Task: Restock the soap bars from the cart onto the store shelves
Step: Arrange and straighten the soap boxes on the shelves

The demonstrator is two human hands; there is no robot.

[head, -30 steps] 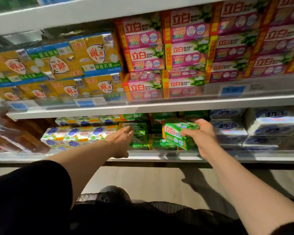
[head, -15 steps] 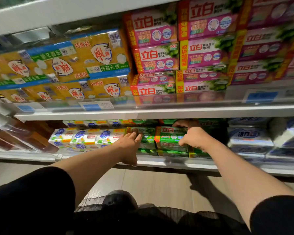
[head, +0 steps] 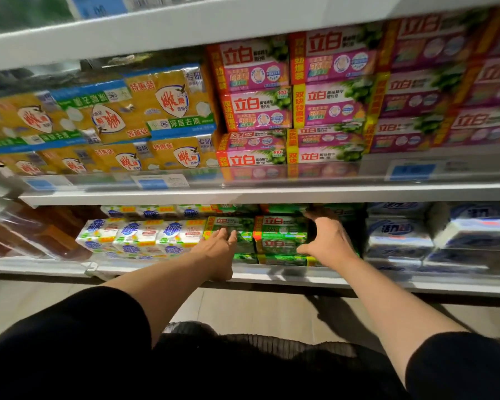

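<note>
- On the lower shelf (head: 272,280) of a store aisle, at far left, I see brown translucent packs (head: 26,238) lying at a slant, blurred.
- Next along, white soap packs (head: 140,236) with blue and orange print sit in a row, long sides across the shelf, faces toward me.
- My left hand (head: 218,249) reaches in from a black sleeve (head: 70,342), fingers nearly straight and a little spread, fingertips resting on the front of a green soap pack (head: 228,226); it has hold of nothing.
- Centre frame, the green soap bar pack (head: 280,233) lies on top of a stack of like green packs, its long axis running left to right along the shelf and its printed face turned toward me.
- That pack is bright green with a red-orange band and white characters at its top left, and a gloss from the wrapper.
- My right hand (head: 328,241) is just to the right of it, widely opened in a C, fingers up at the pack's upper right corner and thumb low at its lower right edge; I cannot tell whether the fingers press the wrapper or only frame it.
- At right, white and blue soap packs (head: 399,235) are stacked, blurred.
- On the shelf above, yellow soap packs (head: 168,108) stand left and pink soap boxes (head: 329,93) right.
</note>
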